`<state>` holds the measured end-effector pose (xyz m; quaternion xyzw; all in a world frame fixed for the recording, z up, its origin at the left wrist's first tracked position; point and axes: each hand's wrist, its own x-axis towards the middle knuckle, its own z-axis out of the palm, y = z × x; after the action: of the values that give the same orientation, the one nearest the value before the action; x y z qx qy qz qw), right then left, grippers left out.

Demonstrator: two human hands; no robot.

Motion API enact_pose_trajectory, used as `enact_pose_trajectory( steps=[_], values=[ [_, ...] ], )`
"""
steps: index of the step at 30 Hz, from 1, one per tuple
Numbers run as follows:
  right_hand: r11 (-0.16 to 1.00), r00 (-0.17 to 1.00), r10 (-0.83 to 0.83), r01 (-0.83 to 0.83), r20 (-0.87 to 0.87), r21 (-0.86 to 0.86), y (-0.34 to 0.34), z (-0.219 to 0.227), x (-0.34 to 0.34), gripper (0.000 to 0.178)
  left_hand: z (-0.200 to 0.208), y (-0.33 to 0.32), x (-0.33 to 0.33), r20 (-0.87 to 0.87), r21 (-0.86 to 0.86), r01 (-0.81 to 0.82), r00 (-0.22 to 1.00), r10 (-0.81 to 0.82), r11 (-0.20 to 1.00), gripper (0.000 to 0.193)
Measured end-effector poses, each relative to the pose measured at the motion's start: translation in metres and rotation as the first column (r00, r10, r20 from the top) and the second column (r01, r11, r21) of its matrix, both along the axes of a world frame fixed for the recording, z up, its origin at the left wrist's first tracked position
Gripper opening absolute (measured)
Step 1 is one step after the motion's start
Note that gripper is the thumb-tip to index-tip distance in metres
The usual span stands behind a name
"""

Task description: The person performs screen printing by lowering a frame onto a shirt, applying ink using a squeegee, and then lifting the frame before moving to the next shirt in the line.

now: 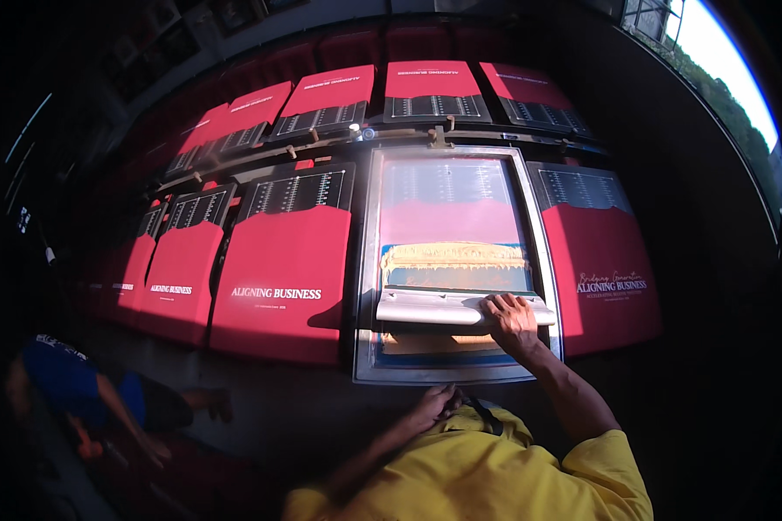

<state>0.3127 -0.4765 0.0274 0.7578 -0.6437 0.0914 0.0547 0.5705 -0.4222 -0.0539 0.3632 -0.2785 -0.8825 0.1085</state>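
Observation:
My right hand (pixel 513 321) grips the right part of a long silver squeegee (pixel 434 308), fingers wrapped over its top. The squeegee lies across a metal-framed printing screen (pixel 369 260), nearer its front end. Thick cream-coloured ink (pixel 452 254) lies in a ragged band just beyond it, and more shows on its near side. Through the pale mesh a red shirt (pixel 443 221) shows faintly. My left hand (pixel 439 404) is closed low by my waist, close to the screen's near edge, in shadow; whatever its fingers hold is hidden.
Red shirts on dark boards stand in two rows: a printed shirt (pixel 604 269) to the right, another (pixel 282 260) to the left, several behind. A metal rail (pixel 321 143) runs between the rows. At lower left is another person in a blue top (pixel 69 382).

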Motion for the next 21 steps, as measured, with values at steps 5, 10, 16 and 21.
enact_pose_trajectory(
  steps=[5,10,16,21],
  values=[
    [1.000,0.992,0.027,-0.027,-0.120,0.003,-0.060,-0.012,-0.025,0.043,0.026,-0.006,0.001,0.027,0.039,0.019,0.999,-0.020,0.999,0.029],
    [0.998,0.994,0.054,-0.056,-0.100,-0.022,-0.077,-0.025,-0.031,0.040,0.015,0.002,0.003,0.000,0.096,-0.058,0.998,0.059,0.994,0.028],
    [0.940,0.987,-0.070,0.016,0.145,0.340,-0.135,0.059,-0.039,0.024,0.008,0.003,0.004,-0.014,0.177,-0.087,0.996,0.090,0.980,0.028],
    [0.734,0.855,-0.276,-0.108,0.440,0.671,-0.161,0.060,-0.063,0.038,0.009,-0.006,0.007,-0.094,0.233,-0.041,0.994,0.064,0.972,0.029]
  ],
)
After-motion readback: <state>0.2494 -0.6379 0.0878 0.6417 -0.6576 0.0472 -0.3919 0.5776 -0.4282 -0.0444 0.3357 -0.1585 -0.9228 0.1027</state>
